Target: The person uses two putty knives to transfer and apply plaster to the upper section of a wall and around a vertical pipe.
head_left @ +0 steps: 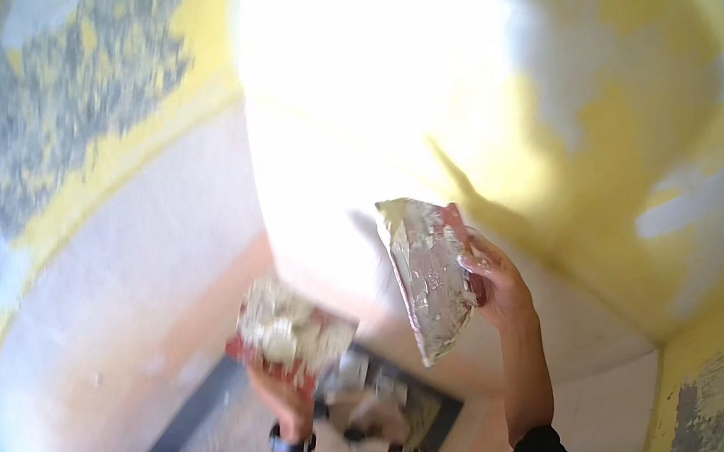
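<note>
The red plastering trowel (432, 276) is before the wall corner, grasped by the right hand (500, 278) at its handle side, perhaps so that its flat face stays free; this face is smeared with pale putty. The left hand (287, 403) grips a second red tool (280, 368) from below, probably so that its thick, creamy putty heap (285, 328) does not slide off (a wristwatch (291, 443) is on this wrist). Beyond, the yellow wall (587, 152) has whitish patches; one grey patch (69, 111) at left looks rough.

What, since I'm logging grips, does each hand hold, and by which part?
Left hand: a paste-covered red tool, at its lower side. Right hand: a paste-smeared broad blade, by its red right side.
</note>
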### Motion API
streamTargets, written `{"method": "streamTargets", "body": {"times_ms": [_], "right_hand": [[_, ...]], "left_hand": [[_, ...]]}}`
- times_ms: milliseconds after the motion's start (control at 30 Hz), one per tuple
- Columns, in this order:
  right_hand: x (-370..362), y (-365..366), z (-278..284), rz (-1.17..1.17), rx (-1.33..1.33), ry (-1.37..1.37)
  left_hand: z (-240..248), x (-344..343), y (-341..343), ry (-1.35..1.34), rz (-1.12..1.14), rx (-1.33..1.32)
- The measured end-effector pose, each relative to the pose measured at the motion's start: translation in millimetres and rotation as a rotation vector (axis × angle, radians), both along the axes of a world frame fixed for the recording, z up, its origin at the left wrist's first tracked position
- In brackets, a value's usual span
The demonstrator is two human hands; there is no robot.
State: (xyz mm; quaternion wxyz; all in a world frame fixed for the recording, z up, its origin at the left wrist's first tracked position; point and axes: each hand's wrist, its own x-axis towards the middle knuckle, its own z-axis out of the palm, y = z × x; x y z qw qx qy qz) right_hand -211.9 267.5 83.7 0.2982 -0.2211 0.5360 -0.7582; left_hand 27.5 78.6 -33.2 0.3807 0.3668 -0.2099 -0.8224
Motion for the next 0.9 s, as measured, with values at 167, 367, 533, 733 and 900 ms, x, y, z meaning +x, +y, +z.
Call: {"method": "streamTargets", "body": {"times_ms": [167, 367, 533, 733, 900], "right_hand": [[39.6, -12.2, 165.5, -0.385, -0.343, 0.627], [78.9, -19.8, 258.6, -0.923, 0.032, 1.509], [100.4, -60.6, 314.3, -1.216, 0.398, 2.129], [86.1, -86.9, 321.2, -1.204, 0.918, 2.512], [60.5, -100.9, 283.8, -1.13, 1.39, 2.579]], "left_hand": [[-27.5, 6.1, -10.7, 0.16, 0.069, -0.048], [-15.4, 6.4, -24.0, 0.198, 0.001, -0.127], [-18.3, 9.4, -36.7, 0.324, -0.182, -0.033], [-8.5, 8.5, -42.8, 0.311, -0.205, -0.012], [-5.8, 6.6, -50.0, 0.377, -0.277, 0.016]]}}
